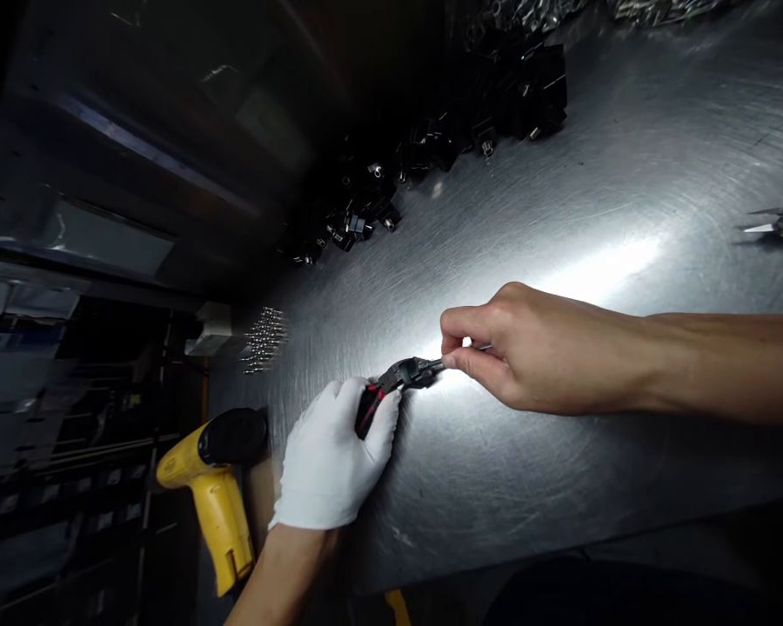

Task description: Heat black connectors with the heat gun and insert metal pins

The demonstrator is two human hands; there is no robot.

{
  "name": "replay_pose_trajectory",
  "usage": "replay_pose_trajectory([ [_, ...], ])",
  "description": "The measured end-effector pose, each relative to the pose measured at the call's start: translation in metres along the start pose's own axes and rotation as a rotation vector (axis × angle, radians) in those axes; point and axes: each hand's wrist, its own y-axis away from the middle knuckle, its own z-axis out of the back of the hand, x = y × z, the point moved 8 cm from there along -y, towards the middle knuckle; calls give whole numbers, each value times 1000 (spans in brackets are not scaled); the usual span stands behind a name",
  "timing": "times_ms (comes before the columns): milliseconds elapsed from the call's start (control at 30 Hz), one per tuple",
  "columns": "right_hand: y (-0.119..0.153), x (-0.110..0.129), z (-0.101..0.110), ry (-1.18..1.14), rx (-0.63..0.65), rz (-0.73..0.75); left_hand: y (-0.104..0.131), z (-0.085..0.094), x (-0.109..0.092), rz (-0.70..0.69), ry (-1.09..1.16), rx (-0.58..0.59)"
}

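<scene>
My left hand [339, 452], in a white glove, is closed around the red and black handles of a pair of pliers [391, 377]. At the jaws is a small black part [421, 372]. My right hand [528, 348], bare, comes in from the right with thumb and forefinger pinched on a thin metal piece [436, 364] that meets the black part. A short bit of it shows again behind the fingertips. Its full shape is hidden by the fingers. Both hands are just above the metal table [496, 496].
A heap of black parts with metal fittings [489, 104] runs along the table's far side. Small metal pins [265, 339] lie at the left, near a yellow heat gun [218, 496]. Pointed-tip cutters [779, 222] lie at the right edge. Loose metal pieces [528, 13] are at the top.
</scene>
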Motion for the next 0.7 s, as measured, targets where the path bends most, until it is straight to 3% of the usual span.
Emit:
replay_pose_trajectory([
  [400, 6, 3, 0, 65, -37, 1, 9, 3, -11, 150, -79, 21],
  [700, 13, 8, -9, 240, -66, 35, 13, 3, -15, 149, -102, -29],
])
